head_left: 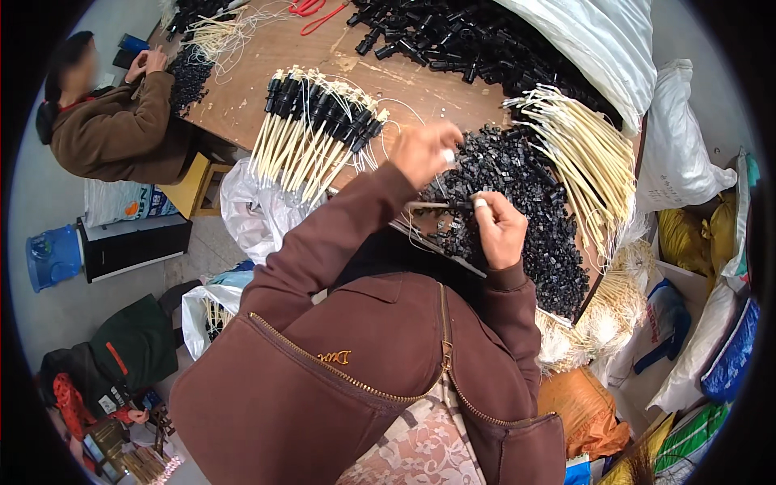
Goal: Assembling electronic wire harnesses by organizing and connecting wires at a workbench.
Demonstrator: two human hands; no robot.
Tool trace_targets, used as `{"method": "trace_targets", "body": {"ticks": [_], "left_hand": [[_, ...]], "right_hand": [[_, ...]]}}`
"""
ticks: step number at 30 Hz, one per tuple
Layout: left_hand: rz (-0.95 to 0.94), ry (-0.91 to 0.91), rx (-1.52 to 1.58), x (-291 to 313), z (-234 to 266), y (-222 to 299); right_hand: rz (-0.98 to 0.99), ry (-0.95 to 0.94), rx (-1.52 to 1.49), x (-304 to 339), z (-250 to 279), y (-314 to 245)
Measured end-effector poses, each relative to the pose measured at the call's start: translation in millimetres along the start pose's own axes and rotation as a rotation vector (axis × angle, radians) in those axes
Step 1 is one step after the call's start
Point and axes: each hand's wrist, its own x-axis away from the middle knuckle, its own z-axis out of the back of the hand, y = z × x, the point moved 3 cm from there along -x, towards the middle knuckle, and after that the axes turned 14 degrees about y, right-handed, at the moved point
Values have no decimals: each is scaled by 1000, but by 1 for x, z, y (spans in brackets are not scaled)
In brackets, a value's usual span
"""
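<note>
My right hand (501, 231) is closed in a pinch at the near side of a heap of small black plastic pieces (517, 174). Its thumb and fingertips grip a dark piece, from which a cream-coloured tube (427, 205) sticks out to the left. Above the heap's left edge, my left hand (423, 153) has curled, slightly blurred fingers; what they hold is too small to make out. White wrapping shows on a digit of each hand. Left of my left hand lies a bundle of cream tubes with black fittings (327, 117) and thin white strings.
Loose cream tubes (586, 162) lie right of the heap. Black connectors (453, 36) and a white sack (594, 40) fill the table's far side, near red-handled scissors (311, 8). A co-worker (113, 121) sits at the far left; another person (113, 364) is lower left. Sacks (687, 137) crowd the right.
</note>
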Motion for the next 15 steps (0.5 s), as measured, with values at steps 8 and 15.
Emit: {"method": "trace_targets", "body": {"ticks": [8, 15], "left_hand": [[-417, -4, -449, -57, -7, -68], [-347, -53, -468, -63, -13, -65]], "right_hand": [[-173, 60, -43, -12, 19, 10], [-255, 109, -102, -21, 27, 19]]}}
